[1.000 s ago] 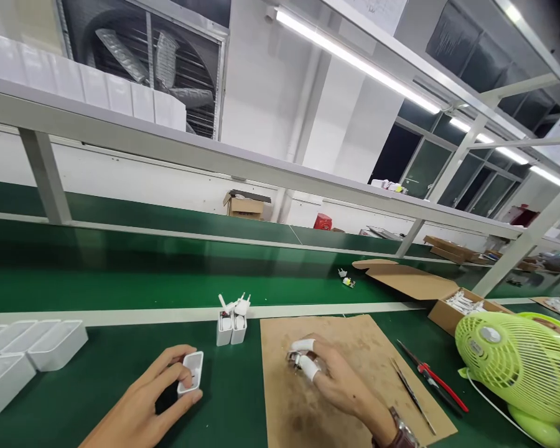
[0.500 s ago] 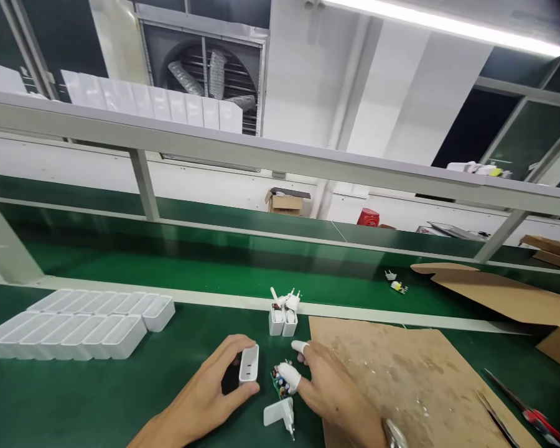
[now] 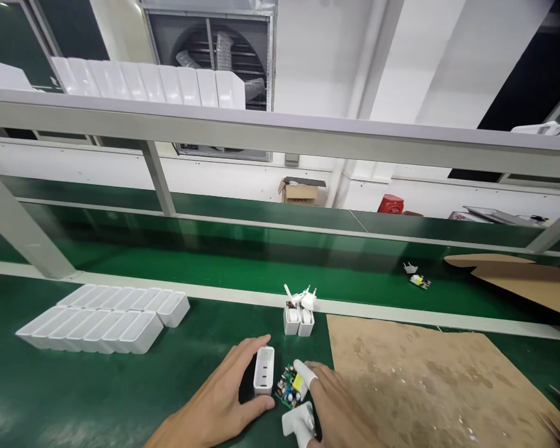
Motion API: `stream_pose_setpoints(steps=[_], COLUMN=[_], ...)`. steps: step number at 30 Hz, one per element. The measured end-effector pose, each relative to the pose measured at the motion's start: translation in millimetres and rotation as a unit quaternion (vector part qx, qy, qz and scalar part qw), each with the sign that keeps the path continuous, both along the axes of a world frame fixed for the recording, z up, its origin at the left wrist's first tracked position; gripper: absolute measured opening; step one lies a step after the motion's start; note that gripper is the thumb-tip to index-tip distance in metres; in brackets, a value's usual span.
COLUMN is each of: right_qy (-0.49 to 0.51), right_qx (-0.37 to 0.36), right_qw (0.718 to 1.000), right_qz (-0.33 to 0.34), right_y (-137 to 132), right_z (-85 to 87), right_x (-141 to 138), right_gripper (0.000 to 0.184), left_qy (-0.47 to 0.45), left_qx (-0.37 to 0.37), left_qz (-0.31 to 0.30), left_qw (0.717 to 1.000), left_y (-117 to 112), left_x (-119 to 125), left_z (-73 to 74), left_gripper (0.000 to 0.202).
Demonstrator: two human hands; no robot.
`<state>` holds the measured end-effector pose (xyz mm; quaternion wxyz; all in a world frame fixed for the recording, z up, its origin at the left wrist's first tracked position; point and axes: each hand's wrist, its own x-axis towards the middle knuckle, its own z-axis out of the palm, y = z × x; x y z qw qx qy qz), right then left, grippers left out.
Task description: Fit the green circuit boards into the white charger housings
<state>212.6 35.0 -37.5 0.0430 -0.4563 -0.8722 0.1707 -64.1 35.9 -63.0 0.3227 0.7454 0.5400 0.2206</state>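
Observation:
My left hand point(image 3: 224, 398) curves around a white plastic charger case point(image 3: 264, 368), index finger at its far end and thumb at its near end. Slots show inside the case, whose open side faces me. Just right of it lies a small green circuit board point(image 3: 289, 387) with a yellow component. My right hand point(image 3: 331, 401), wearing white finger cots on thumb and index finger, rests its index fingertip at the board's right edge. Its thumb lies over a white plug cover point(image 3: 295, 418), partly hiding it; finger and thumb are spread apart.
Two filled white cases point(image 3: 298, 318) with plug pieces on top stand beyond my hands. Rows of white cases point(image 3: 98, 326) sit at left. A stained cardboard sheet point(image 3: 415, 379) covers the right side, with blurred tools point(image 3: 553, 429) at its edge. A shelf beam point(image 3: 280, 134) crosses above.
The view has turned left. My right thumb has moved off the circuit board onto the plug cover, and the index finger has come down to the board. The left hand keeps the case.

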Motion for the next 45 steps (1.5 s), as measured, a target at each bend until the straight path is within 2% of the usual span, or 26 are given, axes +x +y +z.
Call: stream_pose_setpoints(steps=[3, 6, 8, 12, 15, 18, 21, 23, 27, 32, 40, 45], right_qy=[0.035, 0.058, 0.053, 0.054, 0.070, 0.158, 0.254, 0.280, 0.283, 0.275, 0.277, 0.292], right_qx=[0.023, 0.041, 0.027, -0.003, -0.002, 0.042, 0.121, 0.164, 0.219, 0.265, 0.293, 0.268], right_qw=[0.999, 0.996, 0.997, 0.998, 0.997, 0.985, 0.958, 0.944, 0.933, 0.924, 0.915, 0.918], right_qz=[-0.028, -0.062, -0.042, -0.028, -0.035, -0.056, -0.056, -0.054, -0.038, -0.013, 0.015, 0.008], right_y=[-2, -5, -5, -4, -4, -7, -10, -13, -17, -19, -15, -20], right_z=[-2.5, -2.6, -3.3, -7.1, -10.8, -13.0, -11.5, -9.1, -4.8, -1.5, -7.3, 1.1], right_x=[-1, 0, 3, 9, 10, 7, 4, 1, -5, -8, -5, -7], right_gripper=[0.072, 0.065, 0.060, 0.079, 0.076, 0.069, 0.062, 0.058, 0.058, 0.056, 0.055, 0.052], left_qy=[0.014, 0.012, 0.005, -0.008, -0.010, -0.021, -0.061, -0.094, -0.122, -0.113, -0.107, -0.105], left_qx=[0.003, 0.008, 0.006, 0.022, 0.015, 0.020, 0.042, 0.071, 0.129, 0.164, 0.183, 0.183], left_qz=[-0.002, -0.005, -0.008, 0.001, -0.004, -0.008, 0.001, -0.013, -0.049, -0.059, -0.077, -0.080], left_qw=[1.000, 1.000, 1.000, 1.000, 1.000, 1.000, 0.997, 0.993, 0.983, 0.978, 0.974, 0.974], left_y=[1, 1, 2, 1, -1, -4, -6, -6, -7, -6, -5, -5], left_x=[0, 1, 3, 4, 4, 6, 9, 12, 17, 19, 20, 20], left_z=[-0.5, 2.2, 4.3, 6.1, 6.6, 7.1, 8.3, 9.8, 12.1, 9.1, 7.0, 6.3], left_gripper=[0.085, 0.085, 0.084, 0.087, 0.087, 0.087, 0.086, 0.084, 0.080, 0.081, 0.079, 0.080])
